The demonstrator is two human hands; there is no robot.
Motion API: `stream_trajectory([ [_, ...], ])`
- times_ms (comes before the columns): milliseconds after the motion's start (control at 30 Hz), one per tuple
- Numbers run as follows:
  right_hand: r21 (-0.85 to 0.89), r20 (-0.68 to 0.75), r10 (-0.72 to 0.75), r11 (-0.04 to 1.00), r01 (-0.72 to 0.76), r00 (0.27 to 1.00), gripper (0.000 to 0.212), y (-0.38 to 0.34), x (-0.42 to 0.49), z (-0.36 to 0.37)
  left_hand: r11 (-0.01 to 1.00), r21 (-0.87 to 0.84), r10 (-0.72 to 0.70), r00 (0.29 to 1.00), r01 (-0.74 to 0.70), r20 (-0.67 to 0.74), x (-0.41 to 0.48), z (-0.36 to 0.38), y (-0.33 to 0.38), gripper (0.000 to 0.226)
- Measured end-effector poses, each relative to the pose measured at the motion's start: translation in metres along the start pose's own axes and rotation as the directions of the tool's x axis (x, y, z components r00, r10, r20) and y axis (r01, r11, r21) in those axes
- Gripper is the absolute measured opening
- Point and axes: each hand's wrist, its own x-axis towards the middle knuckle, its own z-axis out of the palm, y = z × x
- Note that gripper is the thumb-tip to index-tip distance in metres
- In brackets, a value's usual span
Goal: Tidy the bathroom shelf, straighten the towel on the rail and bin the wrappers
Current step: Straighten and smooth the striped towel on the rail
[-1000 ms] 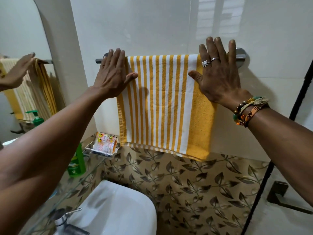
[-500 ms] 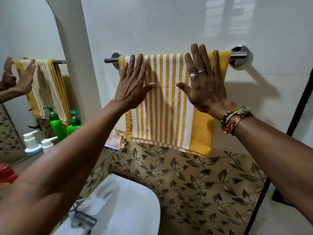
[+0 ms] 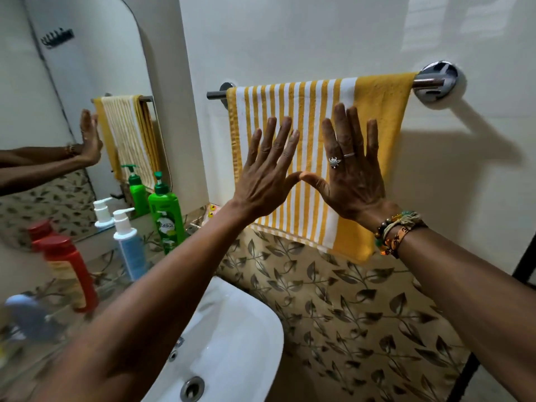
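A yellow and white striped towel (image 3: 385,117) hangs over a chrome rail (image 3: 429,82) on the white wall. My left hand (image 3: 266,175) lies flat on the towel's middle, fingers spread. My right hand (image 3: 352,169), with two rings, is pressed flat beside it, and the two thumbs touch. Neither hand grips anything. On the glass shelf (image 3: 116,274) at the left stand a green pump bottle (image 3: 166,213), a white and blue pump bottle (image 3: 127,242) and a red bottle (image 3: 66,268). A colourful wrapper (image 3: 210,211) peeks out behind my left forearm.
A white washbasin (image 3: 232,338) with a drain sits below my arms. A mirror (image 3: 58,111) on the left reflects the towel and bottles. Leaf-patterned tiles (image 3: 333,314) cover the lower wall. A dark frame edge (image 3: 525,265) runs down the right side.
Both hands slid down from the rail and towards each other over the towel until the thumbs met. The view shifted left, bringing more shelf bottles into sight.
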Motion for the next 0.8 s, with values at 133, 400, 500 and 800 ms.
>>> stream_trajectory([
  [133, 0.149, -0.015, -0.054, 0.987, 0.056, 0.998, 0.083, -0.002, -0.019, -0.002, 0.999, 0.041, -0.023, 1.0, 0.022, 0.021, -0.016, 0.0, 0.016, 0.075],
  [400, 0.231, -0.029, -0.121, 0.965, 0.125, 0.992, 0.081, -0.006, -0.043, 0.005, 0.979, 0.181, -0.112, 0.991, 0.097, 0.075, -0.039, -0.032, 0.044, 0.074],
  [500, 0.349, 0.042, -0.101, 0.934, 0.08, 0.994, 0.069, -0.015, -0.05, 0.013, 0.967, 0.22, -0.154, 0.984, 0.132, 0.087, -0.048, -0.047, 0.052, 0.074],
  [800, 0.455, -0.019, -0.112, 0.884, 0.108, 0.993, 0.076, -0.054, -0.063, -0.012, 0.915, 0.351, -0.27, 0.948, 0.198, 0.168, -0.099, -0.093, 0.063, 0.072],
])
